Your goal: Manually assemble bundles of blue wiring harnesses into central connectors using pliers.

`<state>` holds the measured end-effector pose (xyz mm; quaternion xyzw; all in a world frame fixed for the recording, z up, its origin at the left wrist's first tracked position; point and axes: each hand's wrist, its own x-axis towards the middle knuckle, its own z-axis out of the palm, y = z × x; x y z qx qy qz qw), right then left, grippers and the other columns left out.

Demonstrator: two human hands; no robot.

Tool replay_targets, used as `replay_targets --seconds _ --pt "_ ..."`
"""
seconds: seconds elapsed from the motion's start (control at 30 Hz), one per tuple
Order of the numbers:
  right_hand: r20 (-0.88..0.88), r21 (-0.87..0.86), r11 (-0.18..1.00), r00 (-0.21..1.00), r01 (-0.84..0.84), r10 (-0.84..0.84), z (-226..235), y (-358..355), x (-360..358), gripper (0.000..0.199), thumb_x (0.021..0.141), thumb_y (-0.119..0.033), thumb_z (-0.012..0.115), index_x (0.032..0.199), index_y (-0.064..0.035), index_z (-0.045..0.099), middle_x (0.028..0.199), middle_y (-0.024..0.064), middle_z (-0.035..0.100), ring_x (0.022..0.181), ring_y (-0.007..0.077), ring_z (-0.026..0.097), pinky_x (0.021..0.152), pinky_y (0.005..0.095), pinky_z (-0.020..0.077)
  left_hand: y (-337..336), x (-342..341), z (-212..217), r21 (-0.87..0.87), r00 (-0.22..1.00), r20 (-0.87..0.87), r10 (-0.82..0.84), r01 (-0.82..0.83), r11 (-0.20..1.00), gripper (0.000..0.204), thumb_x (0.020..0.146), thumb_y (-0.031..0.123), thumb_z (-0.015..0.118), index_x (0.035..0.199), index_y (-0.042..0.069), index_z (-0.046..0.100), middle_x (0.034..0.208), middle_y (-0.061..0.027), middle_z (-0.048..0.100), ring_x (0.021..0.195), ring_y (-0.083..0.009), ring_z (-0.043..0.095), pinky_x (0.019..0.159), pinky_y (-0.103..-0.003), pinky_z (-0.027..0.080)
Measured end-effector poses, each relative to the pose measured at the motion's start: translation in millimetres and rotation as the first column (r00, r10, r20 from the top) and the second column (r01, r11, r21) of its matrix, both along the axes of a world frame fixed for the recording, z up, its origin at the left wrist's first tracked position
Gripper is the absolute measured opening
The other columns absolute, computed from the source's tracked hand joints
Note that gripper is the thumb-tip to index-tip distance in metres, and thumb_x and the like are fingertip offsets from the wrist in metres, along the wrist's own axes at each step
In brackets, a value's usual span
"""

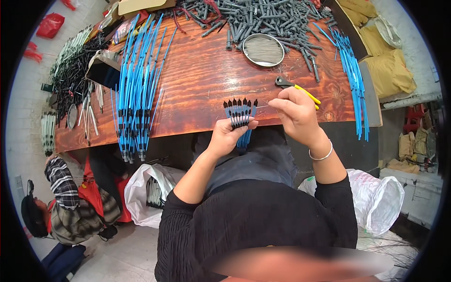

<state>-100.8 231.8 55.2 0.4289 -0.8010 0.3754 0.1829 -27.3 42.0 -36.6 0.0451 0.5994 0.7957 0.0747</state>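
Round metal dish (263, 50) at 12 o'clock holds thin wires | left hand (229, 135) clamps fanned blue black-tipped rods (240, 113) at centre, table edge | right hand (295, 113) fingers pinched together, 3 o'clock of rods

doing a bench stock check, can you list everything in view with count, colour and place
blue rods: many, blue with black ends, laid on table left
blue rods at right edge: a bundle, blue, table right
grey plastic parts: a heap, dark grey, table far side
round metal dish: one, silver, below the heap
pliers: one, yellow handles, by the right hand
wooden table: one, reddish brown
white bags: two, floor left and right
co-worker: one, plaid sleeve, lower left
fan of rods: about seven, blue with black tips, in left hand's grip
left hand: holds the fan
right hand: pinched beside the tips, silver bangle
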Motion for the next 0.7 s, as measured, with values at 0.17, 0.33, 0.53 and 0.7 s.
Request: replay_targets --seconds 0.17,0.33,0.53,0.7 --pt "-0.122 0.038 0.999 0.992 0.022 -0.017 4.7 -0.5 7.7 0.025 0.059 0.002 0.060 0.082 -0.0076 0.062 0.070 0.0048 0.050 0.062 0.0217 0.050 0.058 0.0324 0.0371 3.2 -0.6 0.3 0.021 1.000 0.005 0.004 -0.004 1.000 0.024 0.083 -0.005 0.051 0.105 -0.003 0.059 0.098 -0.0140 0.064 0.094 -0.0214 0.061 0.085 -0.034 0.048" --pt "-0.116 0.058 0.998 0.993 0.039 -0.032 1.6 -1.2 3.7 0.027 0.057 0.002 0.060 0.082 -0.0084 0.062 0.069 0.0044 0.050 0.061 0.0210 0.049 0.056 0.0318 0.0353 5.2 -3.5 -1.2 0.012 1.000 0.004 -0.003 0.003 1.000 0.023 0.083 -0.005 0.052 0.104 -0.003 0.060 0.098 -0.0137 0.064 0.093 -0.0208 0.061 0.085 -0.033 0.048" --pt "-0.057 0.091 0.996 0.998 0.021 -0.016 2.6 2.1 4.0 0.030 0.058 0.008 0.060 0.084 -0.0069 0.063 0.071 0.0059 0.051 0.064 0.0216 0.049 0.057 0.0320 0.0365 5.3 -2.0 -0.7 0.022 1.000 0.026 0.011 -0.012 1.000 0.022 0.083 -0.004 0.053 0.104 -0.002 0.060 0.097 -0.0129 0.065 0.092 -0.0194 0.062 0.084 -0.032 0.048" --pt "-0.038 0.074 0.997 0.999 0.008 -0.005 2.2 -1.5 4.5 0.029 0.058 0.008 0.060 0.083 -0.0065 0.063 0.071 0.0059 0.051 0.064 0.0217 0.049 0.058 0.0321 0.0371 7.3 -2.0 1.3 0.036 0.998 0.039 0.044 -0.045 0.998 0.021 0.083 -0.005 0.053 0.101 0.001 0.063 0.093 -0.0072 0.066 0.087 -0.0131 0.061 0.080 -0.028 0.048"
